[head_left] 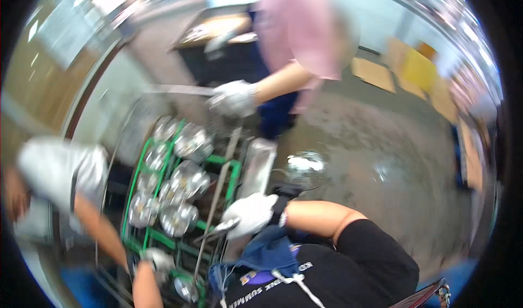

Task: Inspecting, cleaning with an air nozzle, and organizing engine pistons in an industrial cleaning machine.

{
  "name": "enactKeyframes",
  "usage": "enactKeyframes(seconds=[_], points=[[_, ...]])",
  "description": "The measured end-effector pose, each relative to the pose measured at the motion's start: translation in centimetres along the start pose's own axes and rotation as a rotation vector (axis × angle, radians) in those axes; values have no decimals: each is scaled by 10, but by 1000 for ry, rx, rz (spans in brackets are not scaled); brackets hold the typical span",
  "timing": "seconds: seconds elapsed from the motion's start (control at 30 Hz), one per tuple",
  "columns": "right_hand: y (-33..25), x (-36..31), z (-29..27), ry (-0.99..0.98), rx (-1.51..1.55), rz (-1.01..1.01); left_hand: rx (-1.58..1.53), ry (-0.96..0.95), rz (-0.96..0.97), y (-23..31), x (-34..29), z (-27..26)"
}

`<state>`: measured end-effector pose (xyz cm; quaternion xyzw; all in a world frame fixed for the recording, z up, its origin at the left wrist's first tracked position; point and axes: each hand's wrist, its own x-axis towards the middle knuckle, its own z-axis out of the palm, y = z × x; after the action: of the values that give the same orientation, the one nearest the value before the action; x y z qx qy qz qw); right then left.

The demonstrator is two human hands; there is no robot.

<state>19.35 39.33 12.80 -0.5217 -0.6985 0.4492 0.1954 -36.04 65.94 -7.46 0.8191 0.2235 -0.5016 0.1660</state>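
Right hand [251, 215] is in a white glove with a black strap [283, 198] at the wrist, fingers curled around a metal tool [224, 226]. So the tool's sitting in that fist, thin end poking out left over the near right side of the green rack [235, 178], right by a long metal bar [216, 202] that runs along it. Too blurry to say what kind of tool it is, or whether it touches the bar.

Left hand [159, 260], gloved too, is down at the near end of the rack, at the end of the forearm coming up from the bottom edge. Can't tell if it's spread or gripping anything, it's basically a smudge. One shiny round part [186, 289] is just below it, and a bunch more round parts [180, 218] fill the rack further up.

Off to the left, a co-worker in white [61, 165] has an arm reaching down toward that same near end, really close to the left forearm. Across the rack there's another co-worker in pink [297, 33], one gloved hand [234, 98] near the far end, the other over a dark bin [210, 67]. Some cardboard [373, 75] is on the floor [348, 155] behind.
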Motion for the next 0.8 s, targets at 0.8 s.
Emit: enactKeyframes(seconds=[0.8], points=[[30,-101,49,397,334,563,-171,195,146,228,111,-262]])
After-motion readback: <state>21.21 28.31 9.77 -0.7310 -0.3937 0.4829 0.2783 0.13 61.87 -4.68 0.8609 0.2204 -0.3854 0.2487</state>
